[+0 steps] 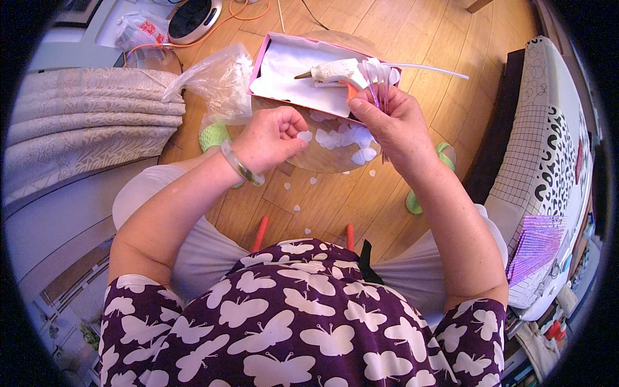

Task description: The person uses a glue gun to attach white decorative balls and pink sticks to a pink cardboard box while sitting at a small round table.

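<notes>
My left hand [273, 138], with a bangle on the wrist, pinches a small white petal [304, 136] between thumb and finger. My right hand [391, 121] holds a bunch of shiny purple sticks [378, 96] that have white petals [379, 71] at their upper ends. Just beyond it a white hot glue gun [336, 72] with an orange trigger lies over a pink-edged box [290, 67], a clear glue stick [430, 67] reaching out of its back. Loose white petals [341, 137] are spread on the round wooden stool [309, 162] between my hands.
A clear plastic bag [222, 87] stands left of the box. Several small petals [297, 208] lie on the wooden floor [333, 193]. More purple sticks [537, 246] rest on a patterned cover [522, 184] at right. An orange cable [203, 39] runs at upper left, near a folded curtain [96, 111].
</notes>
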Available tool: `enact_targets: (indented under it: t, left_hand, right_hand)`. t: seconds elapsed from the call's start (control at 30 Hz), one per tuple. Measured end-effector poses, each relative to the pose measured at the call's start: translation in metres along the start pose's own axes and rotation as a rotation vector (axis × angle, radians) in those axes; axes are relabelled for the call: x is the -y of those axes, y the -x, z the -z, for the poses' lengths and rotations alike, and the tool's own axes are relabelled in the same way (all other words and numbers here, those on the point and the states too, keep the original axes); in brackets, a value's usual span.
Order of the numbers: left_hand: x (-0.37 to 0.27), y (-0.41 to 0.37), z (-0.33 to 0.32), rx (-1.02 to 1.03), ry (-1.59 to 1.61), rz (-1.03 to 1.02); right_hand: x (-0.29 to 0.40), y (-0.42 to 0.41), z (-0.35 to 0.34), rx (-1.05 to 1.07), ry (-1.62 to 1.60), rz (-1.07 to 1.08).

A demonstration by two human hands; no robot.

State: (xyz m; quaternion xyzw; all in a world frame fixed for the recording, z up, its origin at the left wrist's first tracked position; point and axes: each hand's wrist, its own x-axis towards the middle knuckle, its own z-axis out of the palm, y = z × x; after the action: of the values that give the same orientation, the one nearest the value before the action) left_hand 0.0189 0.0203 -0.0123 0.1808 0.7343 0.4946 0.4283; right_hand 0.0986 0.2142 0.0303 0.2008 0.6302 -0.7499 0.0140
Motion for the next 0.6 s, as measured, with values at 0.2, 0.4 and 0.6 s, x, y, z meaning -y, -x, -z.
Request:
enact_targets:
  t: [0.2, 0.4, 0.6]
  left_hand:
    - [0.0, 0.001, 0.0, -0.002, -0.055, 0.016]
    - [-0.003, -0.003, 0.003, 0.008, -0.198, 0.005]
    - [-0.014, -0.006, 0.012, -0.049, -0.514, -0.215]
  right_hand:
    - [0.005, 0.002, 0.0, 0.0, 0.007, -0.02]
    - [-0.001, -0.001, 0.003, -0.005, 0.073, -0.031]
    - [-0.001, -0.005, 0.008, -0.028, 0.012, -0.018]
